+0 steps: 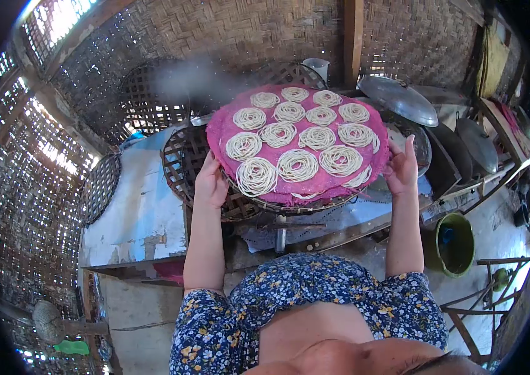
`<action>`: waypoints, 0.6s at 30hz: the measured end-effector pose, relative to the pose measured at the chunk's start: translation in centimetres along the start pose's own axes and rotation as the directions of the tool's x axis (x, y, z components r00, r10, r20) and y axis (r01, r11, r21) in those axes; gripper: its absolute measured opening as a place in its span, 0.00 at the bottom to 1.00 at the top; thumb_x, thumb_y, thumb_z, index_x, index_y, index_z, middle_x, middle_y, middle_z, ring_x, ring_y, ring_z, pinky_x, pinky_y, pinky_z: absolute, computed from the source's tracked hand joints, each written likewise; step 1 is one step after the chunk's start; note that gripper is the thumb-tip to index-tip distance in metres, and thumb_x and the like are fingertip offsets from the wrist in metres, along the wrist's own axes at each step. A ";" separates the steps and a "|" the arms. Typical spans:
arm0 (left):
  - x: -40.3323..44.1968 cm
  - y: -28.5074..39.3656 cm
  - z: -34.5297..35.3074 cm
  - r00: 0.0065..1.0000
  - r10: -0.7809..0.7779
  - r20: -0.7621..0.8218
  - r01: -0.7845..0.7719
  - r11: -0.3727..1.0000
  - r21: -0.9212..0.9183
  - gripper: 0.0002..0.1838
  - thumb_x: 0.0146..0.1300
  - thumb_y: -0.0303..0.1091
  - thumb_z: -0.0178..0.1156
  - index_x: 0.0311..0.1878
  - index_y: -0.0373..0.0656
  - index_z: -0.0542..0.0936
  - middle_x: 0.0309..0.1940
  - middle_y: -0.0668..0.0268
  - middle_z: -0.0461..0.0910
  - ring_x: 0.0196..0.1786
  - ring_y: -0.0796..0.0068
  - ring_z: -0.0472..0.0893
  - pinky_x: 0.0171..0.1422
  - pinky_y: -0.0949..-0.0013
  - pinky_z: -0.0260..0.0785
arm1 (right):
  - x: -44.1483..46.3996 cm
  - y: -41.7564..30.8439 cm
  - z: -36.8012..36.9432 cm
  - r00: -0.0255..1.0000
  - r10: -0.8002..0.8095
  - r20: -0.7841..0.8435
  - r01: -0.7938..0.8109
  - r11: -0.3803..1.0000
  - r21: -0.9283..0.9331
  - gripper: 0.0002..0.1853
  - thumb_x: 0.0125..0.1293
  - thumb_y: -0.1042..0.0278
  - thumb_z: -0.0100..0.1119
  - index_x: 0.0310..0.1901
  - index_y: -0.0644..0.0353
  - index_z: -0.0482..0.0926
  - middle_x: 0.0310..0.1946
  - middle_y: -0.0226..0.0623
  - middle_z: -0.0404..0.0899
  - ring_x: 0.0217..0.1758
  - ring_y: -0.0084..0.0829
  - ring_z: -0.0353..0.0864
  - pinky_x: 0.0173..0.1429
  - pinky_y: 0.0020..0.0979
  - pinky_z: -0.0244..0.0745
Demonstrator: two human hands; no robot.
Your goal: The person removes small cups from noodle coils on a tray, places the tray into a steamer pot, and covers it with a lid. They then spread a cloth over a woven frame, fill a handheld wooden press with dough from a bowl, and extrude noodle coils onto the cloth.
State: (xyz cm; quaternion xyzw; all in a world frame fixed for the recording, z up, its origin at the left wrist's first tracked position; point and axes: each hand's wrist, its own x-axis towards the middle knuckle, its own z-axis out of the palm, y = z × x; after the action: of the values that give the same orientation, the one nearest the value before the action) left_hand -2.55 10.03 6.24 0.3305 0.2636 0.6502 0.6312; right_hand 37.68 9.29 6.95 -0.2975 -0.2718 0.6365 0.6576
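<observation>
A round woven tray point(296, 209) lined with a bright pink cloth point(374, 128) is held up in front of me. On the cloth lie several pale noodle coils point(289, 112), set out in rough rows. At the tray's left edge my left hand point(212, 181) is closed on the rim, its fingers partly under the cloth. My right hand point(402, 167) grips the opposite rim, thumb pointing up and fingers partly hidden by the edge. Beneath the tray on the left shows a dark open-weave basket point(180, 164).
A blue-white covered table point(130, 212) stands at left. Large metal lids point(399, 100) and pans rest at back right. On the floor to the right is a green bucket point(454, 245). Woven bamboo walls point(252, 37) enclose the space, with steam or smoke drifting behind the tray.
</observation>
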 end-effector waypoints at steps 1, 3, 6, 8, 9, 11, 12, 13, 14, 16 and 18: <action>-0.1 0.1 0.0 0.999 -0.005 -0.041 0.005 1.000 0.002 0.23 0.63 0.29 0.44 0.63 0.41 0.59 0.58 0.63 0.67 0.59 0.68 0.68 0.64 0.64 0.58 | 0.1 0.1 0.0 1.000 0.008 -0.011 -0.008 1.000 0.000 0.43 0.59 0.30 0.38 0.56 0.69 0.65 0.47 0.39 0.72 0.44 0.29 0.72 0.45 0.25 0.70; 0.3 -0.2 -0.6 1.000 -0.002 -0.023 0.002 1.000 -0.005 0.23 0.63 0.28 0.44 0.62 0.40 0.59 0.58 0.62 0.67 0.59 0.68 0.68 0.64 0.64 0.58 | 0.2 0.3 -0.1 0.999 0.024 -0.031 -0.024 1.000 -0.002 0.43 0.58 0.30 0.38 0.56 0.69 0.65 0.48 0.40 0.71 0.47 0.30 0.71 0.49 0.27 0.67; 0.9 -0.6 -1.4 0.999 -0.008 -0.036 0.008 1.000 -0.003 0.24 0.62 0.25 0.44 0.62 0.39 0.59 0.58 0.62 0.67 0.59 0.67 0.68 0.64 0.63 0.58 | 0.7 0.7 -0.4 0.998 0.048 -0.051 -0.048 0.999 -0.002 0.43 0.58 0.30 0.39 0.56 0.69 0.65 0.49 0.41 0.71 0.48 0.32 0.70 0.53 0.30 0.66; 1.2 -1.0 -1.9 0.998 -0.023 -0.053 0.023 1.000 -0.010 0.24 0.61 0.24 0.44 0.62 0.39 0.59 0.57 0.61 0.67 0.59 0.67 0.68 0.64 0.63 0.59 | 1.1 0.9 -1.1 0.996 0.070 -0.059 -0.070 0.998 0.005 0.42 0.57 0.30 0.40 0.54 0.68 0.67 0.48 0.42 0.73 0.47 0.35 0.73 0.53 0.32 0.68; 1.4 -1.1 -2.2 0.998 -0.035 -0.059 0.034 0.999 -0.021 0.24 0.61 0.23 0.45 0.62 0.39 0.60 0.57 0.61 0.67 0.58 0.67 0.68 0.63 0.63 0.59 | 1.1 0.8 -1.1 0.994 0.078 -0.070 -0.078 0.997 0.006 0.42 0.58 0.30 0.40 0.54 0.68 0.67 0.48 0.43 0.72 0.47 0.35 0.72 0.53 0.32 0.68; 1.5 -1.4 -2.5 0.993 -0.057 -0.099 0.055 0.998 -0.025 0.24 0.60 0.23 0.45 0.62 0.38 0.61 0.56 0.61 0.68 0.58 0.67 0.69 0.63 0.64 0.60 | 1.2 0.8 -1.1 0.991 0.095 -0.095 -0.094 0.996 0.010 0.42 0.58 0.31 0.40 0.54 0.69 0.67 0.49 0.43 0.72 0.48 0.35 0.72 0.54 0.33 0.67; 1.5 -1.5 -2.5 0.989 -0.068 -0.133 0.066 0.998 -0.018 0.24 0.60 0.22 0.45 0.61 0.38 0.61 0.56 0.61 0.68 0.57 0.67 0.69 0.62 0.64 0.61 | 1.4 0.9 -1.3 0.992 0.099 -0.080 -0.099 0.995 0.014 0.41 0.58 0.31 0.40 0.54 0.69 0.67 0.49 0.43 0.71 0.48 0.35 0.72 0.54 0.33 0.67; 1.5 -1.6 -2.4 0.983 -0.079 -0.165 0.078 0.997 -0.011 0.23 0.60 0.22 0.45 0.61 0.38 0.61 0.55 0.61 0.69 0.57 0.67 0.70 0.62 0.64 0.61 | 1.6 0.9 -1.7 0.993 0.103 -0.066 -0.102 0.995 0.019 0.41 0.59 0.32 0.40 0.54 0.69 0.67 0.50 0.44 0.71 0.48 0.35 0.72 0.55 0.34 0.67; 1.4 -1.7 -2.4 0.983 -0.082 -0.166 0.082 0.997 -0.011 0.23 0.60 0.22 0.45 0.61 0.38 0.62 0.55 0.60 0.69 0.56 0.67 0.70 0.62 0.65 0.62 | 1.7 1.0 -2.1 0.993 0.106 -0.052 -0.105 0.994 0.024 0.41 0.59 0.32 0.41 0.54 0.69 0.67 0.50 0.44 0.71 0.49 0.35 0.71 0.55 0.34 0.66; 1.3 -1.8 -2.4 0.982 -0.089 -0.165 0.089 0.996 -0.009 0.22 0.60 0.21 0.44 0.60 0.37 0.62 0.54 0.60 0.70 0.55 0.68 0.71 0.61 0.65 0.62 | 1.9 1.1 -2.4 0.993 0.110 -0.050 -0.108 0.993 0.039 0.40 0.60 0.33 0.40 0.53 0.70 0.68 0.50 0.44 0.70 0.49 0.36 0.71 0.55 0.35 0.66; 1.5 -2.0 -2.9 0.988 -0.080 -0.129 0.082 0.997 0.003 0.22 0.60 0.22 0.44 0.60 0.36 0.63 0.54 0.60 0.70 0.55 0.68 0.71 0.61 0.66 0.62 | 1.9 1.2 -2.4 0.993 0.105 -0.057 -0.102 0.994 0.049 0.39 0.60 0.34 0.40 0.53 0.70 0.68 0.50 0.44 0.70 0.50 0.36 0.71 0.56 0.35 0.66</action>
State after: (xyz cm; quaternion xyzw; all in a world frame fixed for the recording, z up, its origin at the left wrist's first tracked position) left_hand -3.45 11.88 2.96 0.2794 0.3198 0.6430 0.6374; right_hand 38.70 11.12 4.44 -0.3149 -0.2217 0.6666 0.6382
